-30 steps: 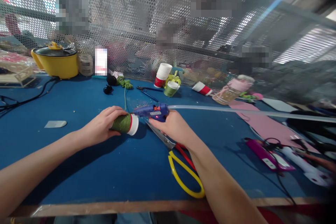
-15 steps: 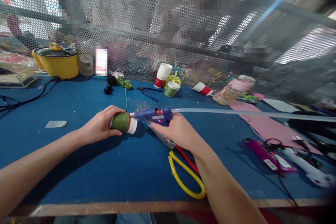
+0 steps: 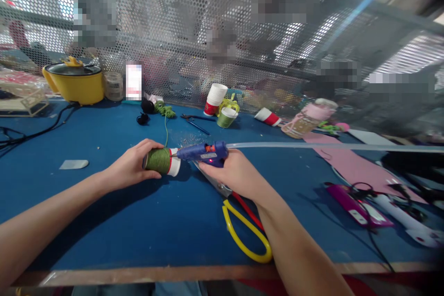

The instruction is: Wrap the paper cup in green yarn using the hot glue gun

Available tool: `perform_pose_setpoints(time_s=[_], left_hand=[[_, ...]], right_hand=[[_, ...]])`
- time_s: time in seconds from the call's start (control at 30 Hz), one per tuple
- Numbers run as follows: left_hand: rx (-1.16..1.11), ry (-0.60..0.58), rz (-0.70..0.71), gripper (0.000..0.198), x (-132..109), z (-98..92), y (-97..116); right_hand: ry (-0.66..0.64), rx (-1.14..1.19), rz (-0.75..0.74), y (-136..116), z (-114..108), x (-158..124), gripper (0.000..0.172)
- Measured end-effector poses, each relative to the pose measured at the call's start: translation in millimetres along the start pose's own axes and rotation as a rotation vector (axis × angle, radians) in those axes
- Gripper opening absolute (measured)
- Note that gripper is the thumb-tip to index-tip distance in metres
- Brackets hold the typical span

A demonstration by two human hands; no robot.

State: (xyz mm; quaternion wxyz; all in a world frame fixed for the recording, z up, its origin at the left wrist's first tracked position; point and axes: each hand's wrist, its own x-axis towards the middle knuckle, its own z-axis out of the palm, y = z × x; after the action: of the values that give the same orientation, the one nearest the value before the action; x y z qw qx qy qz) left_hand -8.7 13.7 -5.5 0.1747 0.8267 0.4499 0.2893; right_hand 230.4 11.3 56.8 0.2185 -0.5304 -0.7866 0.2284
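My left hand (image 3: 133, 165) is wrapped round a paper cup (image 3: 158, 161) lying on its side, most of it wound with green yarn. Its white rim end, with a red band, faces right. From the cup a strand of green yarn runs back to a loose green yarn bundle (image 3: 164, 109). My right hand (image 3: 239, 173) grips a blue hot glue gun (image 3: 201, 151), its nozzle at the edge of the wound yarn. A long clear glue stick (image 3: 294, 146) sticks out of the gun's back. Under the gun and my right hand lie scissors (image 3: 243, 236) with yellow and red handles.
Pliers (image 3: 197, 122), stacked paper cups (image 3: 215, 98) and a green-wrapped cup (image 3: 227, 118) stand or lie at the back. A yellow electric pot (image 3: 78, 83) is back left. On the right are pink sheets (image 3: 354, 162) and a purple power strip (image 3: 359, 206) with cables.
The cup has turned very slightly in my left hand, and the nozzle stays at the yarn's edge. Otherwise both hands keep nearly the same place.
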Motion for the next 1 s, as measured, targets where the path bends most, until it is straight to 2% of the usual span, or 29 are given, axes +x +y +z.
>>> perform_pose_setpoints(time_s=[0.4,0.63,0.87,1.0], left_hand=[[0.095,0.001,0.098,0.046,-2,3.2,7],[0.130,0.010,0.122,0.047,-2,4.1,7],[0.156,0.002,0.105,0.051,-2,6.1,4],[0.157,0.006,0.104,0.051,-3,6.0,5]], right_hand=[[0.047,-0.001,0.016,-2,2,5,0.025],[0.001,0.000,0.115,1,4,9,0.029],[-0.065,0.232,0.178,6,2,13,0.021],[0.022,0.423,0.189,23,4,23,0.016]])
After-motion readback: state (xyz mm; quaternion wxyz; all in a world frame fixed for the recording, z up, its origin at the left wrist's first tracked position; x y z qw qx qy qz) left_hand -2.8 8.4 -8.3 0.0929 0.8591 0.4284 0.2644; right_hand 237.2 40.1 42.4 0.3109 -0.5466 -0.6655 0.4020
